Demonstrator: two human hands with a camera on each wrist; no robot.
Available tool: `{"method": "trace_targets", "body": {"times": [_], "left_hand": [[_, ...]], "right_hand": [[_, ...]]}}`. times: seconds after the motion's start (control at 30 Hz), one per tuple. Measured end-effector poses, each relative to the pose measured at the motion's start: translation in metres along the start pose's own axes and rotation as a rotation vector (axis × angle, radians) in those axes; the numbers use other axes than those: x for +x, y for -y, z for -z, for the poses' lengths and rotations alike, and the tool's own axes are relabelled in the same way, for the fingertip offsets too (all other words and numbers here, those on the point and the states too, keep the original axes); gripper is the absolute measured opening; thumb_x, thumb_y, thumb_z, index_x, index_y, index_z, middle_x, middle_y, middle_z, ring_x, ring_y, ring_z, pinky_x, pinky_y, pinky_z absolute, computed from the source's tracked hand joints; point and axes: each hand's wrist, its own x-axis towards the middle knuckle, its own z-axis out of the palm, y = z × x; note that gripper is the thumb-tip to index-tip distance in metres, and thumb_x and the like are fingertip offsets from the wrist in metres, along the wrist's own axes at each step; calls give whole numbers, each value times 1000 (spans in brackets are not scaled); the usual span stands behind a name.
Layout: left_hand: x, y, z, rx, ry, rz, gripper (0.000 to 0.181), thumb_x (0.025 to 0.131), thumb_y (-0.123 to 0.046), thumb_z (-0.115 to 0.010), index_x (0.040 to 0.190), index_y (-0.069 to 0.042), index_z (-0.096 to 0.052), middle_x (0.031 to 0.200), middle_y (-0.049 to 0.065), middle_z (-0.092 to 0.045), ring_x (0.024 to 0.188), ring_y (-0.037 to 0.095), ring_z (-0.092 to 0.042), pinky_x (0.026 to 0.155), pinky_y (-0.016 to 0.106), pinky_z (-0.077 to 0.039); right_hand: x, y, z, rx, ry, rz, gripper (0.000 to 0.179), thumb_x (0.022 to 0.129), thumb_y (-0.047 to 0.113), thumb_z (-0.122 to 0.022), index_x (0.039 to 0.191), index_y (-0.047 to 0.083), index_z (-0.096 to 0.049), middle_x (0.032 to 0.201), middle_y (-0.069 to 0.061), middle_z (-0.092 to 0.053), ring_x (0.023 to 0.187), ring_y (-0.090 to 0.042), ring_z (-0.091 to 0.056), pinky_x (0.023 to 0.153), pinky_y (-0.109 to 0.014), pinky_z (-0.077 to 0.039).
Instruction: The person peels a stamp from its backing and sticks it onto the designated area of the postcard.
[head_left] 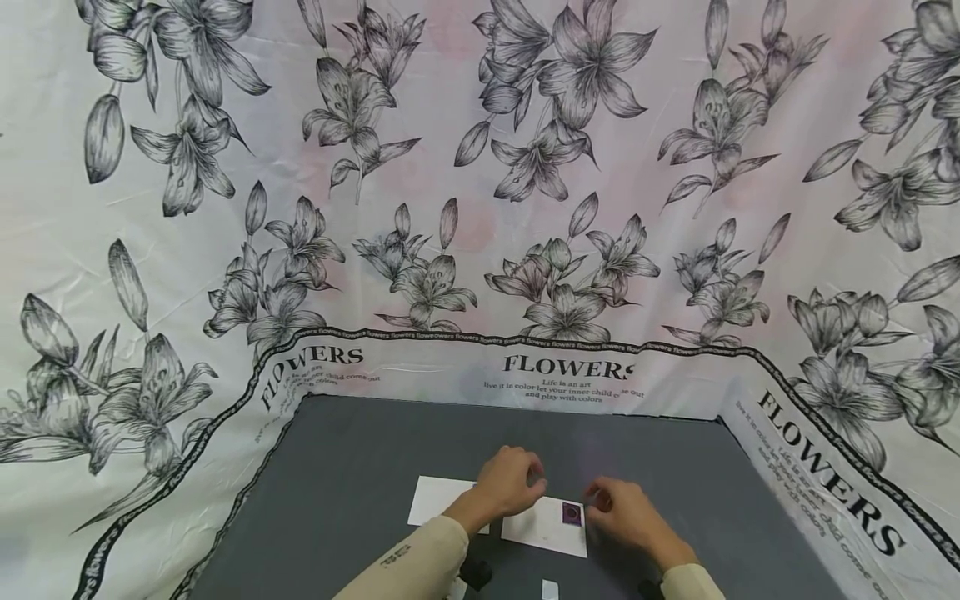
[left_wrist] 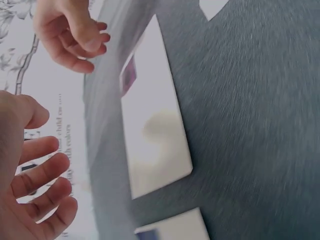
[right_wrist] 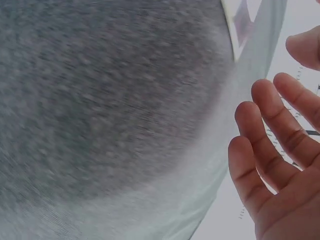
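A white envelope (head_left: 536, 527) lies flat on the dark grey surface, a small purple stamp (head_left: 572, 513) at its upper right corner. My left hand (head_left: 508, 483) hovers over the envelope's upper left side, fingers loosely bent and holding nothing. Close by the stamped edge, my right hand (head_left: 626, 512) has relaxed fingers with nothing between them. The left wrist view shows the envelope (left_wrist: 152, 125) between table and hands, apart from the fingers of both. In the right wrist view only a corner of it, with the stamp (right_wrist: 243, 24), comes into sight.
A second white envelope (head_left: 437, 498) lies to the left, partly covered by my left forearm; a dark blue patch (left_wrist: 148, 234) marks its corner. A small white paper piece (head_left: 550, 590) lies at the near edge. Flower-printed cloth (head_left: 570, 375) surrounds the table (head_left: 360, 467).
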Motion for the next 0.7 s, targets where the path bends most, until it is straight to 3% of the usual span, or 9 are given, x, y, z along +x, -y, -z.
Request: {"method": "trace_targets", "body": {"times": [0.2, 0.3, 0.43, 0.53, 0.7], "left_hand": [[-5, 8, 17, 109, -29, -14, 33, 106, -43, -67, 123, -18, -79, 114, -1, -74, 106, 17, -62, 92, 37, -56], [-9, 13, 28, 143, -49, -17, 42, 109, -49, -59, 132, -18, -76, 128, 2, -73, 119, 23, -62, 104, 46, -54], [-13, 20, 42, 161, -63, -13, 50, 112, -53, -50, 140, -18, -73, 139, 5, -69, 130, 28, -59, 108, 52, -51], [-16, 26, 52, 176, -68, -13, 53, 113, -54, -45, 145, -20, -70, 145, 6, -66, 135, 30, -57, 110, 55, -49], [-22, 36, 66, 209, -73, -1, 58, 114, -57, -39, 155, -23, -62, 157, 8, -59, 146, 33, -51, 116, 58, -44]], "right_hand": [[3, 5, 8, -42, -63, 14, 20, 88, 15, -87, 105, 13, -76, 88, 6, -69, 81, -10, -62, 74, -36, -55], [2, 7, 13, -75, -95, 31, 22, 91, 20, -86, 109, 12, -77, 96, 1, -71, 88, -16, -66, 80, -42, -57], [1, 7, 20, -130, -159, 74, 28, 95, 27, -83, 118, 10, -78, 112, -7, -75, 106, -30, -71, 93, -55, -58], [-2, 7, 25, -159, -225, 93, 33, 98, 30, -81, 123, 10, -78, 123, -11, -74, 119, -39, -69, 102, -65, -52], [-4, 6, 30, -191, -338, 142, 40, 101, 33, -76, 132, 7, -75, 132, -18, -71, 126, -46, -64, 105, -71, -46]]}}
